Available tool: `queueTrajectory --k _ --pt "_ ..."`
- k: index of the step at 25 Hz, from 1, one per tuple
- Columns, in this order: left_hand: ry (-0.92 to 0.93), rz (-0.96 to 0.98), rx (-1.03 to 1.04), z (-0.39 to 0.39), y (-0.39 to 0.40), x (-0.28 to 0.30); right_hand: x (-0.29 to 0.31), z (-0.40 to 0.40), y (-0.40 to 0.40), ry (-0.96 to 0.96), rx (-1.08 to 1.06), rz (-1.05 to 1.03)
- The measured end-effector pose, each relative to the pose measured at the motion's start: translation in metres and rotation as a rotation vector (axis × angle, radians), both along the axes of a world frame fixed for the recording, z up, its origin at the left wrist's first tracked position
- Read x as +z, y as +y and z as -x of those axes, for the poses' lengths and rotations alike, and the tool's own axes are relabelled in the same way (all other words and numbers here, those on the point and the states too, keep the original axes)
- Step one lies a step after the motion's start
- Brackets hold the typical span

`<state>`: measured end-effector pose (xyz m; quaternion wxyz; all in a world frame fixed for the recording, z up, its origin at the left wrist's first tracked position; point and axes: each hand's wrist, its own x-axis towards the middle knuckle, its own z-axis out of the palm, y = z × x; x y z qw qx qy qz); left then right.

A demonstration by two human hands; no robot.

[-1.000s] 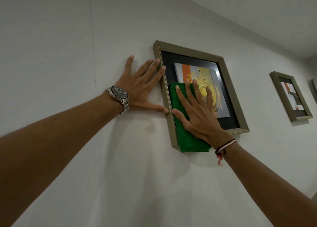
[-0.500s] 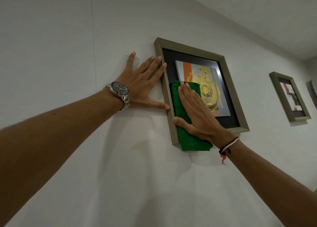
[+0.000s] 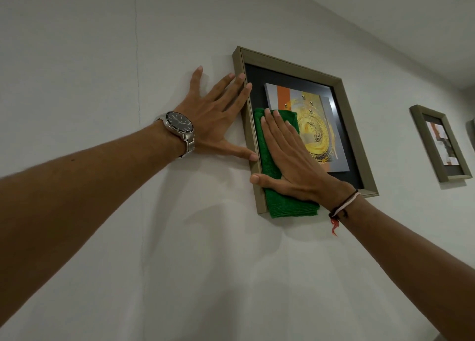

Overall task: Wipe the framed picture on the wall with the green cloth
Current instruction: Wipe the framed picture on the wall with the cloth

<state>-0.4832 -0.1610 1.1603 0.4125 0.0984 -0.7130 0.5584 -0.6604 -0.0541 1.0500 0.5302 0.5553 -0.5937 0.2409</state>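
Note:
A framed picture (image 3: 290,66) with a dull gold frame, black mount and yellow-orange art hangs on the white wall. A folded green cloth (image 3: 288,207) lies flat against its lower left part and hangs a little below the bottom edge. My right hand (image 3: 290,160) presses the cloth onto the glass with palm flat, fingers together and thumb out over the frame's left rail. Beside the frame, my left hand (image 3: 216,119) lies flat on the wall. It has a watch on the wrist, its fingers are spread, and its fingertips and thumb touch the frame's left edge.
A second, smaller framed picture (image 3: 425,142) hangs on the same wall to the right. The edge of a third frame (image 3: 472,132) shows at the far right. The ceiling meets the wall along the upper right.
My right hand has drawn its spread fingers together and slid left with the cloth, off the yellow art toward the frame's left side. My left hand stays in place.

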Motion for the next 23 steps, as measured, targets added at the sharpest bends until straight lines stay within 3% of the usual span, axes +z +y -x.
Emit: queueTrajectory --k 8,16,23 --pt "0.022 0.024 0.033 0.003 -0.002 0.001 -0.057 -0.007 0.008 -0.053 -0.06 -0.112" --pt "0.021 0.037 0.032 0.001 -0.001 0.001 -0.004 -0.01 0.006 -0.086 -0.012 -0.083" --pt "0.011 0.006 0.017 0.0 0.002 -0.004 -0.075 -0.016 0.021 -0.144 0.009 -0.237"
